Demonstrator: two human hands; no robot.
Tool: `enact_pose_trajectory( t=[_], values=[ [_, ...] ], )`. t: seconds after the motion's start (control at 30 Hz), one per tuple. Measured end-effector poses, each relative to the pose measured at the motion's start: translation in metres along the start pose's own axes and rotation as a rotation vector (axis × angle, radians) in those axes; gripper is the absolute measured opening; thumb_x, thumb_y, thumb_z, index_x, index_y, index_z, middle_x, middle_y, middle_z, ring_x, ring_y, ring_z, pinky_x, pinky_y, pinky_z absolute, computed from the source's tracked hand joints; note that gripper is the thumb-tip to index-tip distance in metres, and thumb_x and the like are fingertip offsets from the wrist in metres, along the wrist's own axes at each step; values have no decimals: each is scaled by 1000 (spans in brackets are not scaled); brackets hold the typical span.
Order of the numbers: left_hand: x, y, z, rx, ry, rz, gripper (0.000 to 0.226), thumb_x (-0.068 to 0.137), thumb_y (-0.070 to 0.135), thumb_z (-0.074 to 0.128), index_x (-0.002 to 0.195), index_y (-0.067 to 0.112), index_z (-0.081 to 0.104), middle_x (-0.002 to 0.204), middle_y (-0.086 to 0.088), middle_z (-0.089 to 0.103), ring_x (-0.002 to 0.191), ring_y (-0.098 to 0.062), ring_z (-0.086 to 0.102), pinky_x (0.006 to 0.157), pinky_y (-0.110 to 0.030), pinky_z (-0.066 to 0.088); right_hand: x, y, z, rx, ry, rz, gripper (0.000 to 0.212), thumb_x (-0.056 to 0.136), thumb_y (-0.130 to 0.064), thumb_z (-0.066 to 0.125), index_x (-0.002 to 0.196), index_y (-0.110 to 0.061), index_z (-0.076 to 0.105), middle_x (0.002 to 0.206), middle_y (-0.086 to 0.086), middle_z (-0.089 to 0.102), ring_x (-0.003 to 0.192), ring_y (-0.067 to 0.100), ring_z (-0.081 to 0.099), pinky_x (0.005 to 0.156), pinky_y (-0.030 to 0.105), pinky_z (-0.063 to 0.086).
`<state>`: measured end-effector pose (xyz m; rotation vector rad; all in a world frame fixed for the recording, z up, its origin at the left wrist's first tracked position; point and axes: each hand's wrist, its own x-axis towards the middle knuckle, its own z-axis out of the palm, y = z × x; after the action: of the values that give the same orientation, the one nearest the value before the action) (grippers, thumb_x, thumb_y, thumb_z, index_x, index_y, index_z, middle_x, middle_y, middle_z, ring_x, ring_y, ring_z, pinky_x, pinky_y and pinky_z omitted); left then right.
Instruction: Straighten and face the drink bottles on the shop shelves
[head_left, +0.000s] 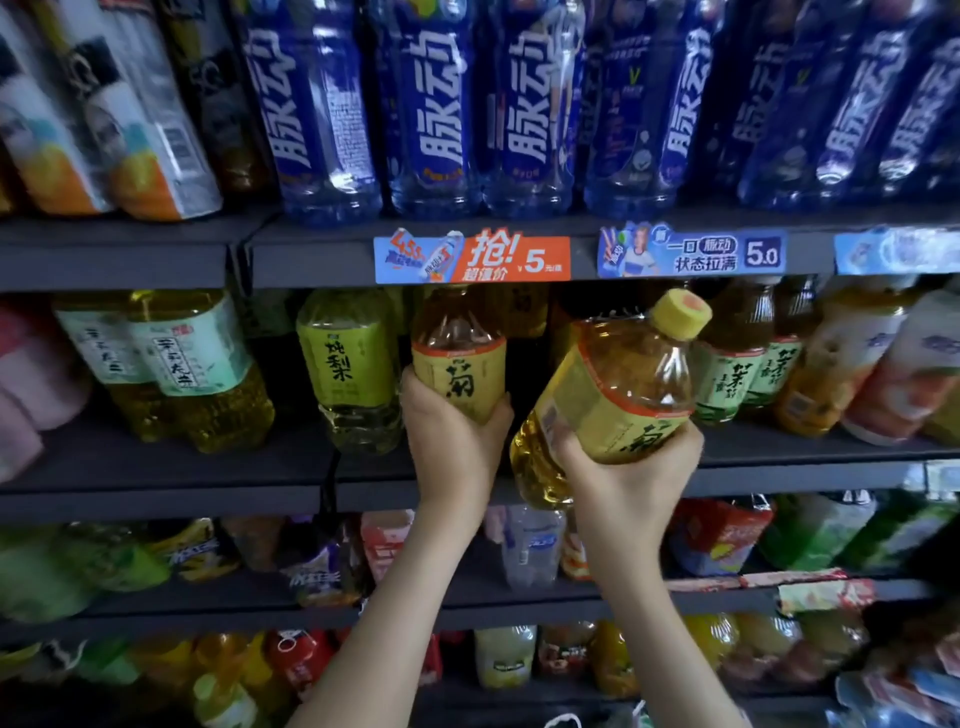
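Forearms (639, 597) rise from the near edge. Right grip (631, 467) wraps the lower body of a tilted tea bottle (613, 395), held off the middle shelf (156, 467), cap leaning right. Left grip (457, 441) clasps its upright twin (460, 358) just to the left, base hidden. Full, smooth plastic likely handles heavy and slick; the labelled waist looks the surest hold.

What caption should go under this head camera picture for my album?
Left hand grips an upright chrysanthemum tea bottle; right hand holds a second bottle tilted before the shelf.
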<state>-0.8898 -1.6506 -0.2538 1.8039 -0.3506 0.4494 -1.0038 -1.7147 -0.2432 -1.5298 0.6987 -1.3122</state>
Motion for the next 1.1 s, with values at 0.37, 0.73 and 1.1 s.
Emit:
enact_pose_trajectory(
  t=[0.37,0.73,1.1],
  values=[
    [8,-15,-23,540,50,169,95,69,44,78,131,-13,35,113,-27,49,103,-42,50,87,-47,48,-3,3,68,-375,-107,-71,104,63,-42,85,139,3,30,128,16,42,121,32,42,86,41,46],
    [2,-21,-28,556,-95,144,109,60,29,88,140,-2,19,122,-30,45,108,-43,49,92,-51,47,-8,13,68,-502,-249,-50,92,86,-21,68,152,-13,3,130,18,36,116,32,38,93,40,40],
    [3,-11,-13,596,-70,74,111,56,31,90,137,-6,23,123,-31,45,111,-38,42,91,-49,48,0,9,68,-542,-309,-27,89,93,-4,56,145,-28,-12,141,13,29,110,25,52,70,18,38]
  ],
)
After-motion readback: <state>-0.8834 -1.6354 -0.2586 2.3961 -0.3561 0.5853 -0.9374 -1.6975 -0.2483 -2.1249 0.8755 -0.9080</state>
